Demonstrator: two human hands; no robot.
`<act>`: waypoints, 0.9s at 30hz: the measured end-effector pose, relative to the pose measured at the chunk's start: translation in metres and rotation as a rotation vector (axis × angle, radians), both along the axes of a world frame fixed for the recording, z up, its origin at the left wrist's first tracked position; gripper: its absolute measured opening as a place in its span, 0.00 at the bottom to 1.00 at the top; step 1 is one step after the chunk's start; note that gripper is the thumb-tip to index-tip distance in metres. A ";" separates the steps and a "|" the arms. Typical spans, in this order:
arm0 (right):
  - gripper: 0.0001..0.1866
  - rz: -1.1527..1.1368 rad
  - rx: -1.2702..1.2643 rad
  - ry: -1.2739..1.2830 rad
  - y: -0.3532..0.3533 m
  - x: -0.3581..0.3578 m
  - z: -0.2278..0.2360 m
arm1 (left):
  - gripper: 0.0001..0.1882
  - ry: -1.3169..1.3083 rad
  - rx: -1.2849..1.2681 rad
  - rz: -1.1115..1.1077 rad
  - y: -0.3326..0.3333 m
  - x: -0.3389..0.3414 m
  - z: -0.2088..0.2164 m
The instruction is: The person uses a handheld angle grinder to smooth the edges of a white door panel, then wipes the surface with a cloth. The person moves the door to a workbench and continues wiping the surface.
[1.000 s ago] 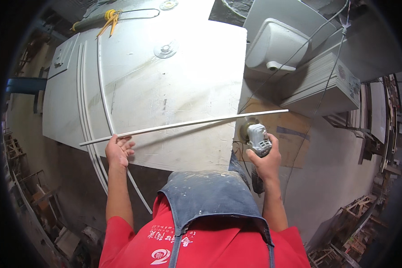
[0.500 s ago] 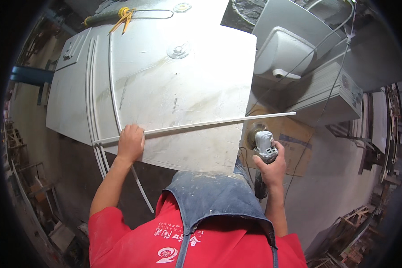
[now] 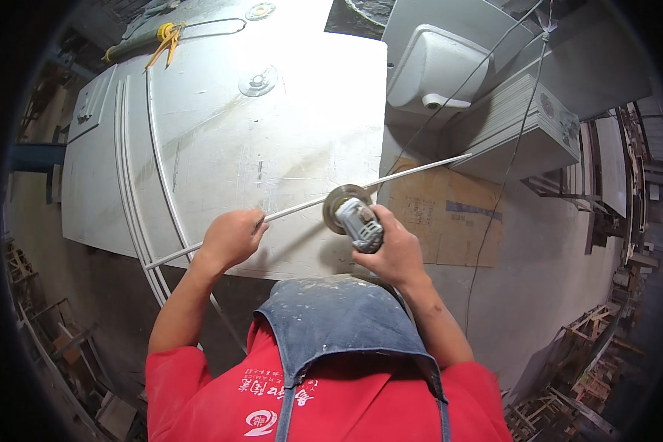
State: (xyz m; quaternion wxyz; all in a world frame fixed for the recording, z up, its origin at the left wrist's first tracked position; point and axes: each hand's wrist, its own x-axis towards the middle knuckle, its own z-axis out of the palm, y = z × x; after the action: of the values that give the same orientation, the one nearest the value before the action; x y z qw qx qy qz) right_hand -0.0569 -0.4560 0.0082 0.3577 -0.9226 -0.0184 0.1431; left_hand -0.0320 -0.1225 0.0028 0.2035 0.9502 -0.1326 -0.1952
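Observation:
My left hand is closed round a long thin white strip, which slants up to the right and juts past the board's right edge. In my right hand is an angle grinder, gripped by its body. Its round disc overlaps the strip in view, near the right edge of the white board; whether it touches the strip I cannot tell. More thin strips lie lengthwise on the left of the board, and the held strip's left end crosses over them.
A caulking gun with a yellow handle lies at the board's far left. Two loose discs, one a grinding disc, rest farther back. Rightward are a white basin, stacked slabs, flat cardboard and a hanging cord.
My right hand has brought the grinder leftward, from beside the board to over the strip. My left hand has shifted slightly right, and the strip now tilts more steeply.

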 end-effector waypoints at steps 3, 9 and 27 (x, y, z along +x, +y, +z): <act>0.43 0.104 0.018 0.021 0.013 0.006 -0.001 | 0.11 0.057 0.053 0.009 -0.011 0.008 0.012; 0.46 0.236 0.028 -0.023 0.027 0.008 -0.002 | 0.11 0.045 0.057 0.002 -0.016 0.012 0.017; 0.46 0.010 -0.119 0.128 -0.014 0.021 -0.010 | 0.08 0.034 0.037 -0.010 -0.012 0.008 0.012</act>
State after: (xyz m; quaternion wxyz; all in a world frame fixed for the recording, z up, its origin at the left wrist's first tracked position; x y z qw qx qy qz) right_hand -0.0358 -0.4700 -0.0018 0.3021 -0.9311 0.0083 0.2044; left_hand -0.0238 -0.1349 0.0146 0.1873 0.9496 -0.1302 -0.2148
